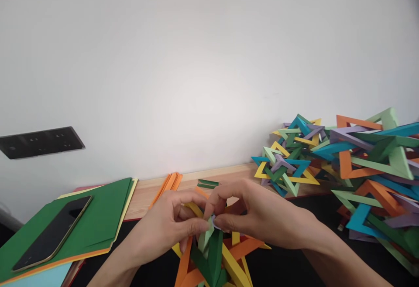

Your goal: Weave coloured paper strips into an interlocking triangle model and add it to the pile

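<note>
A modular origami star (214, 256) made of folded green, orange, yellow and pale green strips sits low in the middle of the view, over a black surface. My left hand (170, 223) grips it from the left, thumb and fingers closed around a pale green strip. From the right, my right hand (244, 210) pinches at the top of the star, where a small bit of pale purple paper shows between thumb and forefinger. The fingers hide how the strips join there, and the star's lower end runs out of view.
Several finished paper stars (281, 165) are piled at the right against the wall. Folded orange strips (168, 184) and green strips (207, 184) lie on the wooden board behind my hands. At left, a phone (54, 232) rests on green paper sheets (108, 210), below a black wall socket (42, 142).
</note>
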The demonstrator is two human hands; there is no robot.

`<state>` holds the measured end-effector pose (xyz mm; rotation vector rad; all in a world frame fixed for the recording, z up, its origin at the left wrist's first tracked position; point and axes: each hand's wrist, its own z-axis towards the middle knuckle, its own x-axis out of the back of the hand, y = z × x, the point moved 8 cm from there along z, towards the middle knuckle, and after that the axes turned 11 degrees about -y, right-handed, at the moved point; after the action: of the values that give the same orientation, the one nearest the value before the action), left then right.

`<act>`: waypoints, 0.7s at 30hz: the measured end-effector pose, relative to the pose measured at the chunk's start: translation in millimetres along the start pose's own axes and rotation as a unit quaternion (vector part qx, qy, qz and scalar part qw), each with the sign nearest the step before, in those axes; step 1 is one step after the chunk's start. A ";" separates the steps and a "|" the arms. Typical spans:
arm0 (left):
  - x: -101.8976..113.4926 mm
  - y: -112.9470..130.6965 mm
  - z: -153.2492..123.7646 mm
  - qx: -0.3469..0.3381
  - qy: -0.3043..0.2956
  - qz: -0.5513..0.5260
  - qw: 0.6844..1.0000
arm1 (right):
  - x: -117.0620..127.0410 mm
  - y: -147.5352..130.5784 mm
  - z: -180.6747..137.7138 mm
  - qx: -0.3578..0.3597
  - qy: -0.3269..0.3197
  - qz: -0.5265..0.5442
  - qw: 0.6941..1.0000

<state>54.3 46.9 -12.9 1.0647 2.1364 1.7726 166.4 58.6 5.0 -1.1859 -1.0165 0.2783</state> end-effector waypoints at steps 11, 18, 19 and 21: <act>0.0 -1.2 -12.5 0.005 0.128 -0.099 0.987 | 1.1 -3.2 -1.2 0.001 0.015 -0.017 1.000; -7.5 -16.4 -26.1 -0.014 0.212 -0.172 0.962 | -2.6 -4.7 -3.4 -0.006 0.027 -0.021 0.999; -8.6 -17.5 -27.2 -0.018 0.217 -0.175 0.960 | -3.8 -5.2 -4.5 -0.004 0.028 -0.026 0.999; -12.7 -18.1 -28.9 -0.033 0.221 -0.184 0.957 | -6.8 -6.4 -8.2 0.004 0.031 -0.033 0.999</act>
<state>40.4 15.6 -25.1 0.2313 2.2939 2.0043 167.1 46.4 7.0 -1.1437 -0.9979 0.1919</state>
